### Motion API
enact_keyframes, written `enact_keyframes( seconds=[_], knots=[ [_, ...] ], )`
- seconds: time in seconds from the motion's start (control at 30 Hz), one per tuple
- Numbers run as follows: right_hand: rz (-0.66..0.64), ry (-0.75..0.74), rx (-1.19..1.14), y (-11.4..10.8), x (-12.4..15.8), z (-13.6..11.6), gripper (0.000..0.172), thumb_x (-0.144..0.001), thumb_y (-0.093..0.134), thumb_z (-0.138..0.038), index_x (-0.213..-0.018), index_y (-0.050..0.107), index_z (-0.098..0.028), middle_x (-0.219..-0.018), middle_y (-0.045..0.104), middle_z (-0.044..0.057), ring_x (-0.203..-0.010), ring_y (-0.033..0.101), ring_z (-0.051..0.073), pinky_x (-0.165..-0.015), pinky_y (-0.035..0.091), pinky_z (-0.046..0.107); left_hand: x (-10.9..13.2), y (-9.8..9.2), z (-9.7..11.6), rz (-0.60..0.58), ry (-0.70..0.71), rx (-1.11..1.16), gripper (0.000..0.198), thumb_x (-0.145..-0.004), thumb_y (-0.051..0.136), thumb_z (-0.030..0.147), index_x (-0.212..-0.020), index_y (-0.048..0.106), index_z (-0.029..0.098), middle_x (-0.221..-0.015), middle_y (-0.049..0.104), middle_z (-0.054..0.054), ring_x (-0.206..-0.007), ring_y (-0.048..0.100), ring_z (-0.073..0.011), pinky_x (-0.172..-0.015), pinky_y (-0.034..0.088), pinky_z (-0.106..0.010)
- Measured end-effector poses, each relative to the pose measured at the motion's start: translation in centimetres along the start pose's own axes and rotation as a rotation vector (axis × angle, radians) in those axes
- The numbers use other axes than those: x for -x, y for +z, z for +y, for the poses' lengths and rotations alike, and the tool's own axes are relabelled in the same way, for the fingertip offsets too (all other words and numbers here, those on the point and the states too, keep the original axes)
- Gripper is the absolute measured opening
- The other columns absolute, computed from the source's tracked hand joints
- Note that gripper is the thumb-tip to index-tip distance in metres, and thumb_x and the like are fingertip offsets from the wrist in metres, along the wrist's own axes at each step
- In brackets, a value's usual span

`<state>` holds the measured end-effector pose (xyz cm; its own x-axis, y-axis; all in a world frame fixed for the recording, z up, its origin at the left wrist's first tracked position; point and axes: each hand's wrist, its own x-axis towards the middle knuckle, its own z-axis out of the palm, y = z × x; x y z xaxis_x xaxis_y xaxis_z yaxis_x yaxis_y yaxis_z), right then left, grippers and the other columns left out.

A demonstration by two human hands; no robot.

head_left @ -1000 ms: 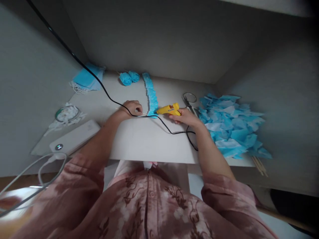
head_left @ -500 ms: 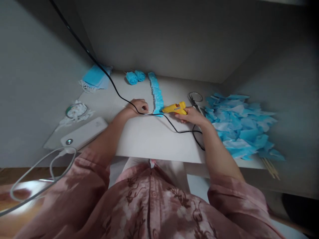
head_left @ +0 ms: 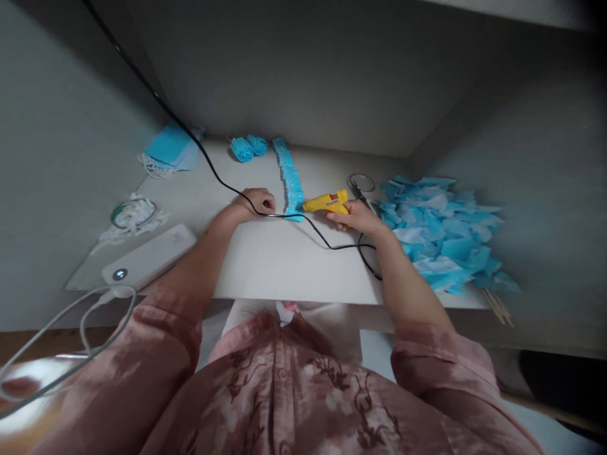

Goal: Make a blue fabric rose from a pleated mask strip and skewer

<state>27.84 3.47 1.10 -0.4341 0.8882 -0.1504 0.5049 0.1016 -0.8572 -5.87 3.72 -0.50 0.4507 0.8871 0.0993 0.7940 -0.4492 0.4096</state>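
— What is the person doing at the table (head_left: pixel 265 272)?

— Gluing, I think. Start near us: a white charger box (head_left: pixel 149 256) lies at the near left corner, and a white cable (head_left: pixel 95 309) hangs off the edge. Then, about the middle of the table, come both hands.

— What's in the right hand (head_left: pixel 355 216)?

— It's wrapped tight around a yellow glue gun (head_left: pixel 327 203). The tip points left, at the near end of the blue frilly strip (head_left: pixel 290 180). The strip runs from there to the far edge.

— And the left hand (head_left: pixel 256 202)?

— It's curled up just beside that same end. I can't tell if it pinches something or only presses down. The fingers hide it, and the black cord (head_left: pixel 332 245) runs right under it.

— So what does the next bit need?

— I'd say the hot tip has to meet the strip's end, and those fingers should keep clear of it.

— Anything else hard to see?

— No glue shows; it's too small. By the right edge a big pile of blue pieces (head_left: pixel 441 234) covers the table, and thin sticks (head_left: pixel 497 308) poke out at the near right corner. A shiny ring (head_left: pixel 363 183) behind the gun may be scissors. At the far edge sit two blue rolls (head_left: pixel 249 147), and some blue masks (head_left: pixel 171 151) lie in the far left corner.
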Motion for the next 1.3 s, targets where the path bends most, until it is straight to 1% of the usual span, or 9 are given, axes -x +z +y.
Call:
enact_keyframes(
  seconds=[0.13, 0.23, 0.33, 0.47, 0.57, 0.73, 0.9, 1.07, 1.3],
  knots=[
    [-0.002, -0.002, -0.013, 0.1, 0.1, -0.2, 0.055, -0.066, 0.081, -0.07, -0.082, 0.066, -0.02, -0.057, 0.059, -0.002, -0.051, 0.049, 0.011, -0.051, 0.039, 0.026, 0.1, -0.1, -0.2, -0.028, 0.01, 0.038, 0.018, -0.084, 0.073, 0.035, -0.085, 0.079, 0.019, -0.09, 0.072, -0.004, -0.085, 0.067, -0.0161, -0.078, 0.047, -0.024],
    [-0.004, 0.024, -0.02, 0.0, 0.1, -0.1, 0.056, -0.065, 0.082, -0.071, -0.083, 0.067, -0.02, -0.057, 0.058, -0.003, -0.051, 0.049, 0.011, -0.05, 0.039, 0.026, 0.2, -0.1, -0.3, -0.032, 0.006, 0.074, 0.02, -0.084, 0.073, 0.037, -0.09, 0.079, 0.019, -0.093, 0.072, -0.004, -0.087, 0.067, -0.0164, -0.079, 0.047, -0.024],
    [0.002, 0.047, -0.019, 0.0, 0.1, 0.1, 0.056, -0.064, 0.082, -0.07, -0.084, 0.068, -0.02, -0.056, 0.058, -0.003, -0.051, 0.051, 0.011, -0.05, 0.04, 0.026, 0.2, 0.1, -0.4, -0.017, -0.003, 0.103, 0.021, -0.085, 0.07, 0.036, -0.095, 0.079, 0.019, -0.095, 0.073, -0.004, -0.088, 0.067, -0.017, -0.078, 0.048, -0.024],
    [-0.013, 0.022, -0.03, -0.1, 0.1, 0.3, 0.055, -0.069, 0.08, -0.068, -0.091, 0.07, -0.019, -0.058, 0.059, -0.004, -0.052, 0.052, 0.011, -0.052, 0.041, 0.026, 0.2, 0.4, -0.5, 0.02, 0.001, 0.101, 0.022, -0.086, 0.067, 0.034, -0.097, 0.08, 0.02, -0.094, 0.074, -0.004, -0.085, 0.065, -0.0159, -0.075, 0.047, -0.024],
    [-0.031, 0.003, 0.022, -0.1, 0.0, 0.3, 0.054, -0.073, 0.077, -0.067, -0.094, 0.07, -0.018, -0.058, 0.06, -0.004, -0.052, 0.052, 0.012, -0.052, 0.041, 0.026, 0.2, 0.6, -0.6, 0.038, 0.008, 0.097, 0.022, -0.085, 0.068, 0.035, -0.097, 0.08, 0.021, -0.095, 0.075, -0.003, -0.083, 0.066, -0.0153, -0.076, 0.048, -0.023],
    [-0.042, -0.02, 0.111, -0.2, -0.2, 0.6, 0.048, -0.076, 0.075, -0.064, -0.09, 0.069, -0.019, -0.059, 0.062, -0.004, -0.053, 0.056, 0.013, -0.056, 0.042, 0.026, 0.3, 0.5, -0.3, -0.013, -0.021, 0.031, 0.02, -0.086, 0.067, 0.033, -0.092, 0.08, 0.02, -0.097, 0.074, -0.005, -0.088, 0.068, -0.0175, -0.082, 0.048, -0.027],
    [-0.044, 0.015, 0.017, -0.5, -0.2, 1.0, 0.053, -0.075, 0.077, -0.066, -0.093, 0.07, -0.017, -0.061, 0.062, -0.004, -0.053, 0.054, 0.011, -0.055, 0.042, 0.025, 0.3, 0.8, -0.2, 0.012, -0.037, 0.001, 0.016, -0.085, 0.069, 0.032, -0.088, 0.08, 0.022, -0.096, 0.074, -0.004, -0.089, 0.068, -0.0177, -0.083, 0.048, -0.027],
    [-0.042, 0.042, -0.048, -0.3, 0.0, 0.6, 0.058, -0.072, 0.079, -0.067, -0.098, 0.072, -0.015, -0.06, 0.061, -0.003, -0.053, 0.053, 0.011, -0.054, 0.042, 0.024, 0.3, 1.4, -0.8, 0.04, -0.014, 0.02, 0.015, -0.085, 0.069, 0.034, -0.086, 0.08, 0.024, -0.094, 0.074, -0.002, -0.09, 0.069, -0.0175, -0.081, 0.048, -0.027],
    [-0.057, 0.062, -0.061, -0.1, 0.2, 0.0, 0.053, -0.072, 0.078, -0.068, -0.088, 0.069, -0.018, -0.059, 0.059, -0.004, -0.052, 0.052, 0.011, -0.053, 0.042, 0.025, 0.5, 1.3, -0.5, 0.041, -0.018, 0.015, 0.015, -0.084, 0.068, 0.032, -0.086, 0.081, 0.024, -0.095, 0.075, -0.003, -0.091, 0.07, -0.0184, -0.083, 0.048, -0.028]
  ],
)
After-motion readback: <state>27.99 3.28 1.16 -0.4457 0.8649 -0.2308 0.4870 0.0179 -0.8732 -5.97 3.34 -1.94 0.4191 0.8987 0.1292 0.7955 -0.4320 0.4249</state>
